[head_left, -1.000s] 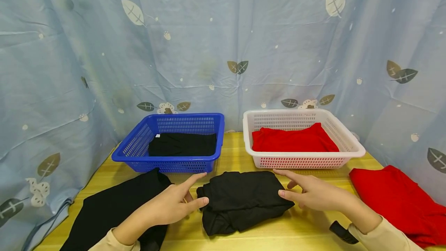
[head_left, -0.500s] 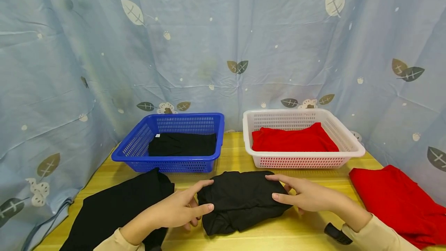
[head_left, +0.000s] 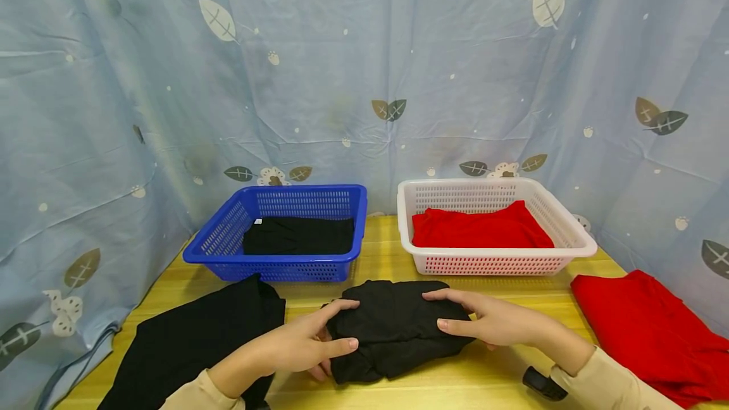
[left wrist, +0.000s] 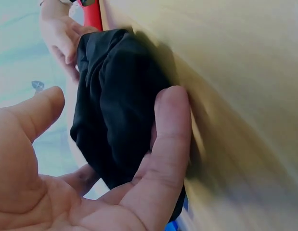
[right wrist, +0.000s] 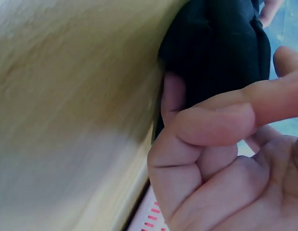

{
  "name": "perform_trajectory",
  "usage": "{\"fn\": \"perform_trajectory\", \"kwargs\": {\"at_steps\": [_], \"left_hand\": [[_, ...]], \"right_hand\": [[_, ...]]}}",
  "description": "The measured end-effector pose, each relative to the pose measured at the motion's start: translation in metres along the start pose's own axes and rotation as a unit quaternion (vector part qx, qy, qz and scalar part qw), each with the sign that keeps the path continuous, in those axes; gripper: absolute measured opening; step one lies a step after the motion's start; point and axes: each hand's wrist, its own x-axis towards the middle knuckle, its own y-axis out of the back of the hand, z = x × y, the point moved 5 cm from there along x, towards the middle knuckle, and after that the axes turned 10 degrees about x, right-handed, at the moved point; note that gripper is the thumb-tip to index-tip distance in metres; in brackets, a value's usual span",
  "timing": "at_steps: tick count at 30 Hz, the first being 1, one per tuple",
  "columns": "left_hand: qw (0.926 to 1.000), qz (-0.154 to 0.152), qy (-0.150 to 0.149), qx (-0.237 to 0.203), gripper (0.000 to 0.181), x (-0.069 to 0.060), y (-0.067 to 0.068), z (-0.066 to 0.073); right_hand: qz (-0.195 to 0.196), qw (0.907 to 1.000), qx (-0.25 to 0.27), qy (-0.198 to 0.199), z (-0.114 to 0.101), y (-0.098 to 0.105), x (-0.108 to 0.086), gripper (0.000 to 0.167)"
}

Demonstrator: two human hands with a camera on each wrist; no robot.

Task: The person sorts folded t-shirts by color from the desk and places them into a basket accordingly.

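Observation:
A folded black garment (head_left: 398, 318) lies on the table between the two hands. My left hand (head_left: 299, 343) is at its left end, forefinger and thumb over the edge; the left wrist view shows the thumb (left wrist: 45, 108) apart from the cloth and a finger (left wrist: 173, 125) along its underside. At the other end is my right hand (head_left: 501, 320), forefinger and thumb reaching over the top. In the right wrist view some right fingers (right wrist: 187, 149) bend beside the cloth, and one fingertip goes in under it.
Behind stand a blue basket (head_left: 273, 259) holding black cloth (head_left: 299, 237) and a white basket (head_left: 495, 252) holding red cloth (head_left: 478, 229). Another black garment (head_left: 199, 340) lies at the left, and a red garment (head_left: 649, 334) at the right. A patterned curtain (head_left: 342, 81) hangs behind.
Both hands have moved inward, from just beside the folded black garment to over its two ends. The garment has hardly moved.

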Motion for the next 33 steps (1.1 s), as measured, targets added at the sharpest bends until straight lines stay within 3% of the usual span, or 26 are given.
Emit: {"fn": "perform_trajectory", "kwargs": {"at_steps": [11,33], "left_hand": [[0.9995,-0.016,-0.008,-0.026,0.069,0.007,-0.008,0.001],[0.9987,-0.03,-0.035,-0.021,0.061,0.011,-0.01,0.007]], "right_hand": [[-0.017,0.9994,0.03,-0.006,0.003,-0.007,0.006,0.048],[-0.035,0.9961,0.081,-0.009,0.006,-0.012,0.011,0.051]]}}
